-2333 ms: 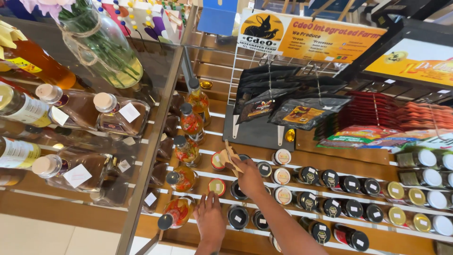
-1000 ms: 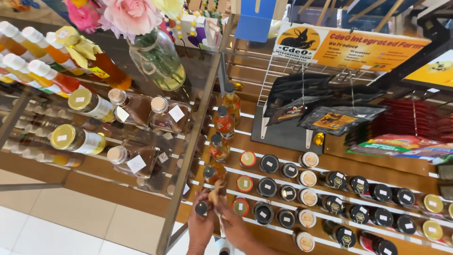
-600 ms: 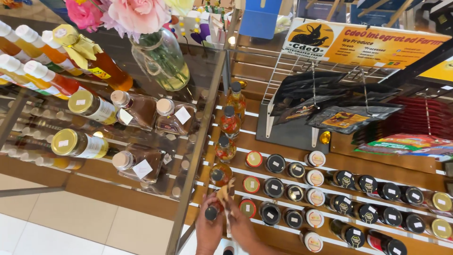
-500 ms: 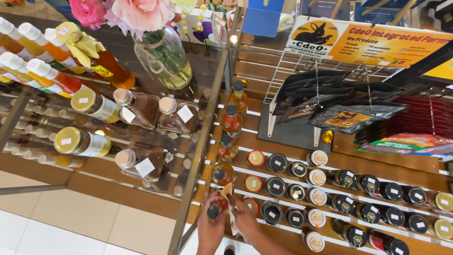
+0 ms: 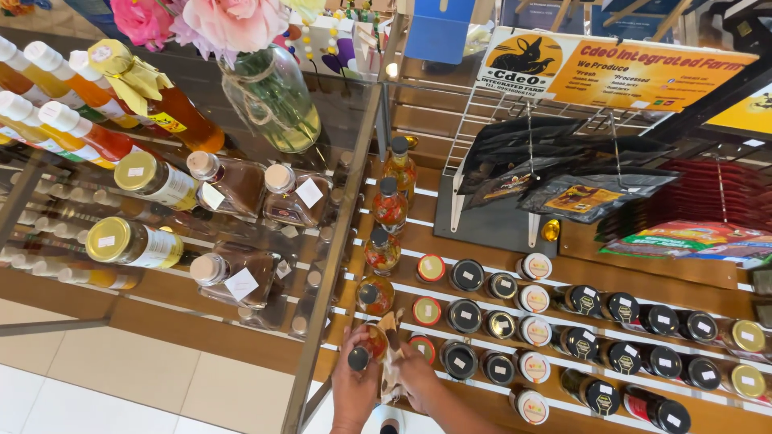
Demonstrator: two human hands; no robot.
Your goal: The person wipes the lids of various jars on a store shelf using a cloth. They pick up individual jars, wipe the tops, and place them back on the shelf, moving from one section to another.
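Lower centre of frame: left hand (image 5: 354, 390) wraps a small black-capped glass bottle (image 5: 363, 350) of reddish sauce on the slatted shelf (image 5: 482, 265). Right hand (image 5: 416, 378) pinches a beige cloth (image 5: 391, 362) against it. Glass: rigid, likely weighty, slick, breakable; best gripped around the body.

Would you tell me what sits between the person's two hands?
In the head view, a pale cloth hangs between the left hand and right hand, beside the small dark-capped bottle.
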